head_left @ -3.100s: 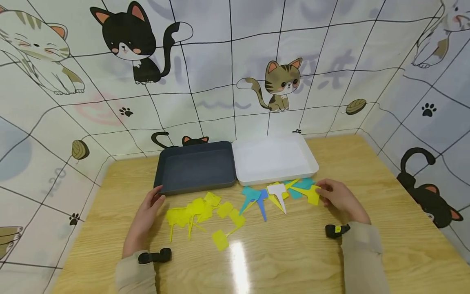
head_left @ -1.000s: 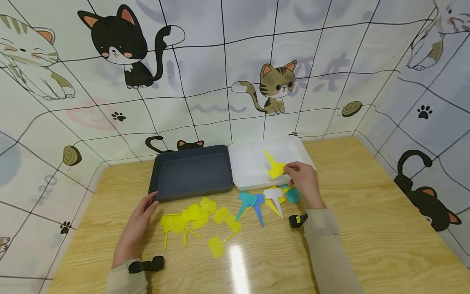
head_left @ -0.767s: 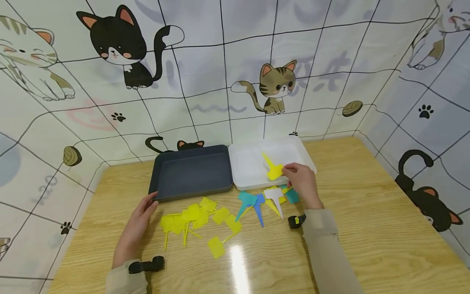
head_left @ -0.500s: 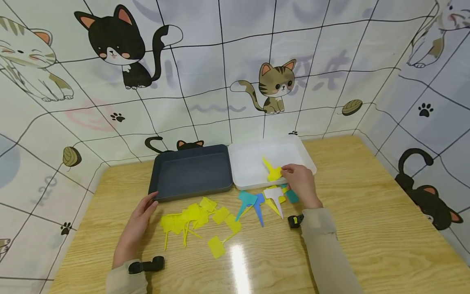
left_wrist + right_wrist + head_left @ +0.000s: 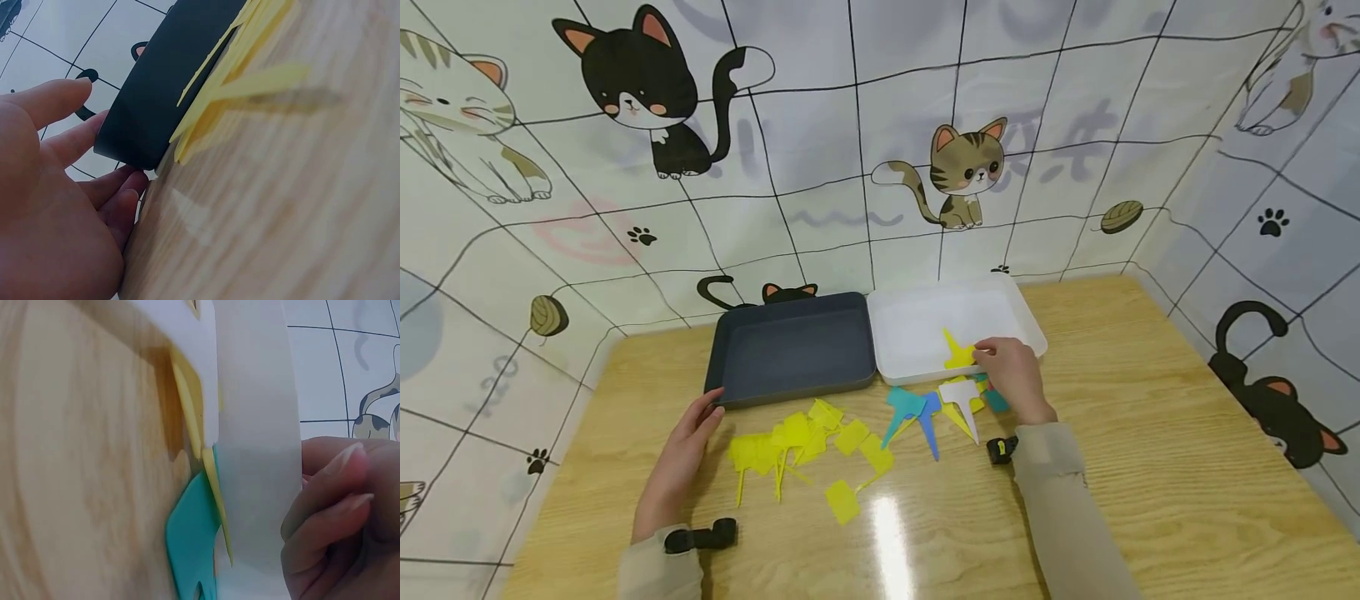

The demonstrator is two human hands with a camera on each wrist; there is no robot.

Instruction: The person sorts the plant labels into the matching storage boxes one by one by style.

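In the head view my right hand (image 5: 1013,377) pinches a yellow T-shaped plant label (image 5: 958,353) by its wide end, low inside the white tray (image 5: 917,377); its pointed stem faces the back. The tray wall hides that label in the right wrist view, where curled fingertips show at the rim. My left hand (image 5: 683,454) touches the front left corner of the dark grey tray (image 5: 790,398) with relaxed fingers, as the left wrist view also shows. Below the white tray lie a white plant label (image 5: 960,395), a blue one (image 5: 931,423), teal ones (image 5: 902,402) and a few yellow ones.
Several yellow plant labels (image 5: 796,430) overlap in a pile before the dark tray. One yellow label (image 5: 842,502) lies nearer the front. Both trays stand side by side on the wooden table (image 5: 1150,467), against a wall sheet (image 5: 820,167) printed with cats.
My right hand has lifted the yellow label from the table's right part, carried it left over the white tray and lowered it inside. The left hand has stayed at the dark tray's corner.
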